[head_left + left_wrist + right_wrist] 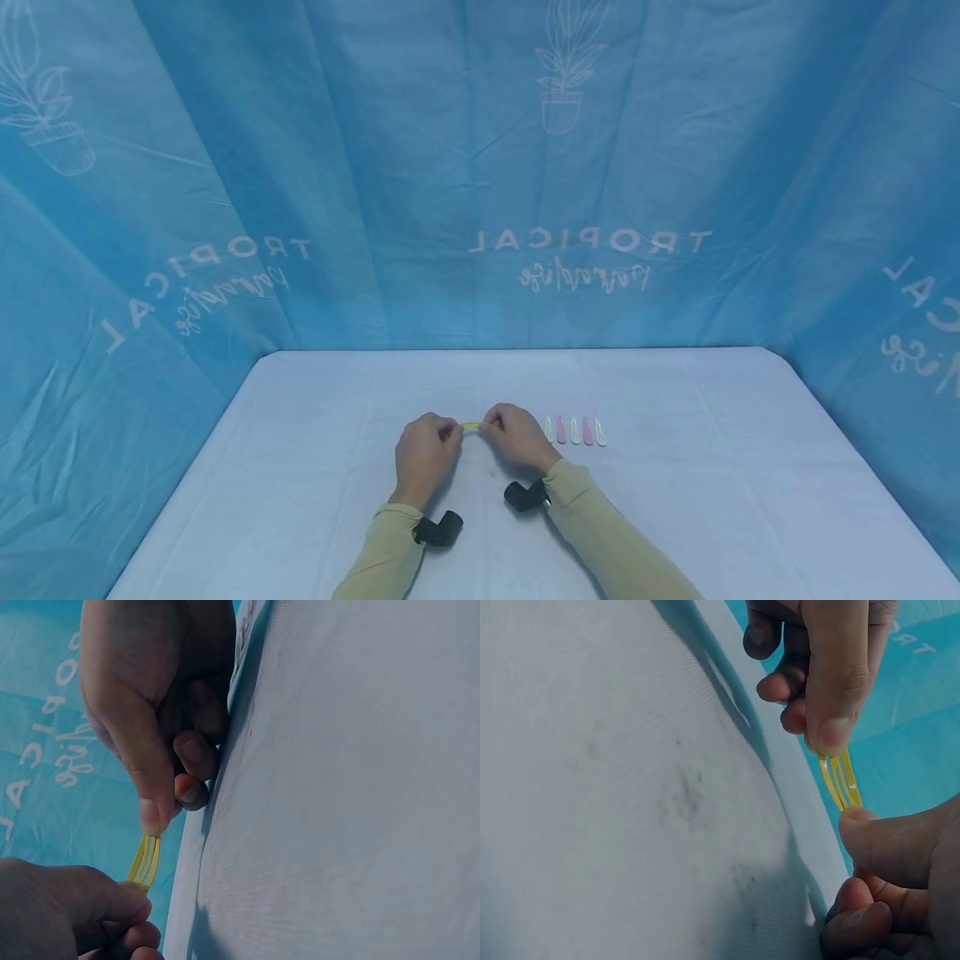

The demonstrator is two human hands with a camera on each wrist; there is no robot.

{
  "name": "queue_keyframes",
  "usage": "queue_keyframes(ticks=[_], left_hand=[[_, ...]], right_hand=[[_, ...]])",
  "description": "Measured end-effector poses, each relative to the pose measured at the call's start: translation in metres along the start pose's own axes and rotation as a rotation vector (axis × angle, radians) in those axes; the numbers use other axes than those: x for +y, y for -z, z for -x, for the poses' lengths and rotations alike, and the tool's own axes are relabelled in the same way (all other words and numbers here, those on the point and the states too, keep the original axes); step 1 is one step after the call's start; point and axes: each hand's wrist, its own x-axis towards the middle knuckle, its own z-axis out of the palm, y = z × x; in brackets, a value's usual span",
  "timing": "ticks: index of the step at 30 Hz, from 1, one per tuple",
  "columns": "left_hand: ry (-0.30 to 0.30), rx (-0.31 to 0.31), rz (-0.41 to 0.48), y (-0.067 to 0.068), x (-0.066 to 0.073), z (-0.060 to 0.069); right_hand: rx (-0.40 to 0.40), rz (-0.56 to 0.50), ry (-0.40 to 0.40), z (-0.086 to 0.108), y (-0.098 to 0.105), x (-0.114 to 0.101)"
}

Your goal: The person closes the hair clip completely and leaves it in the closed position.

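Observation:
A yellow snap hair clip [470,426] is stretched lengthwise between the two hands, just above the white table. My left hand [426,454] pinches its left end between thumb and index finger. At the other end, the thumb and fingers of my right hand [519,437] pinch it. Close up, the left wrist view shows the slotted, slightly bowed middle of the yellow clip [145,862], and the right wrist view shows it [841,782] too. Both ends are hidden under the fingertips. Right of the right hand lies a row of pink [587,432] and pale clips [575,431].
A white cloth covers the table [300,483]. Blue printed curtains [420,208] hang behind it and at both sides. Each forearm wears a black wrist camera, one at the left [441,530] and one at the right [527,497].

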Motion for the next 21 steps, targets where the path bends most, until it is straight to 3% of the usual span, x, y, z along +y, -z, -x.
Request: queue_keyframes(ticks=[21], left_hand=[[0.017, -0.015, 0.044, 0.0020, 0.0009, -0.0007]], right_hand=[[0.053, -0.042, -0.002, -0.0009, -0.0029, 0.0008]])
